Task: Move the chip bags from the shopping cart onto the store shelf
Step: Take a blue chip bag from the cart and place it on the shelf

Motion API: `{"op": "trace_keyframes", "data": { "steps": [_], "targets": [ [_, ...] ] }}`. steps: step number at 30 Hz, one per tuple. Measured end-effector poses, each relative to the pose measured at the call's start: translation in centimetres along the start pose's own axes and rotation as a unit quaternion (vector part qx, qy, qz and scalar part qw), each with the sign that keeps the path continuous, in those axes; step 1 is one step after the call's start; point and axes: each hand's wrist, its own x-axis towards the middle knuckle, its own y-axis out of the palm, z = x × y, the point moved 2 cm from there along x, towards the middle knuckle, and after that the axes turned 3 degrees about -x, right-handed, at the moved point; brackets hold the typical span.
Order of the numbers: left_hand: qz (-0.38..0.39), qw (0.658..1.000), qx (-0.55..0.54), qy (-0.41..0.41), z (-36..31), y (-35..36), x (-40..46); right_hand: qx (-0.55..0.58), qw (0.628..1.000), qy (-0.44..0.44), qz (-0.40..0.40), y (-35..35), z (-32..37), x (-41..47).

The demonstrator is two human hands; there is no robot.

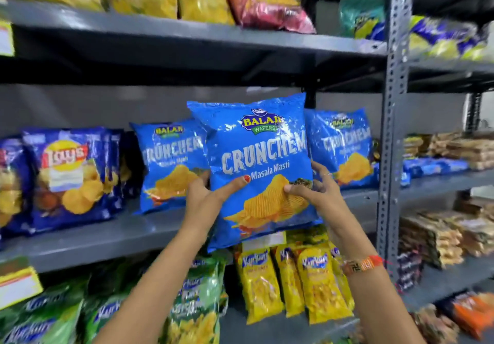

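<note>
A blue Crunchem chip bag [256,156] is held upright in front of the middle grey shelf [120,234], its bottom edge below the shelf's front lip. My left hand [205,199] grips its lower left side with the thumb across the front. My right hand [312,188] grips the lower right side. Two more blue Crunchem bags stand on the shelf behind it, one at the left [168,164] and one at the right [344,145]. The shopping cart is out of view.
Dark blue Lay's bags [69,175] stand at the shelf's left. Yellow and red bags fill the top shelf [187,31]. Green [197,298] and yellow Kurkure packs [291,282] sit below. A perforated upright post [393,129] separates a right bay of biscuit packs [454,151].
</note>
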Motion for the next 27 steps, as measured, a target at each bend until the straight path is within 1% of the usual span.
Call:
{"op": "trace_keyframes", "data": {
  "steps": [6,10,15,19,23,27],
  "targets": [
    [-0.024,0.999,-0.016,-0.018,0.8,2.4,6.4,-0.008,0.999,0.02,-0.026,-0.3,0.6,6.2],
    [-0.034,0.998,-0.024,-0.036,2.8,3.5,9.5,-0.014,0.998,0.043,-0.043,-0.2,-0.9,9.3],
    [-0.044,0.997,0.007,-0.057,6.4,4.0,10.1,-0.021,0.997,0.058,-0.046,-0.4,-3.5,10.1],
    [-0.068,0.994,0.036,-0.073,8.7,3.7,9.9,-0.036,0.995,0.064,-0.068,-0.5,-5.0,10.1],
    [-0.099,0.991,0.076,-0.038,8.4,3.6,9.8,-0.094,0.989,0.028,-0.107,-0.5,-5.2,9.5],
    [-0.156,0.983,0.069,0.062,6.8,2.8,7.2,-0.151,0.969,-0.053,-0.19,-0.4,-4.8,6.4]
  ]
}}
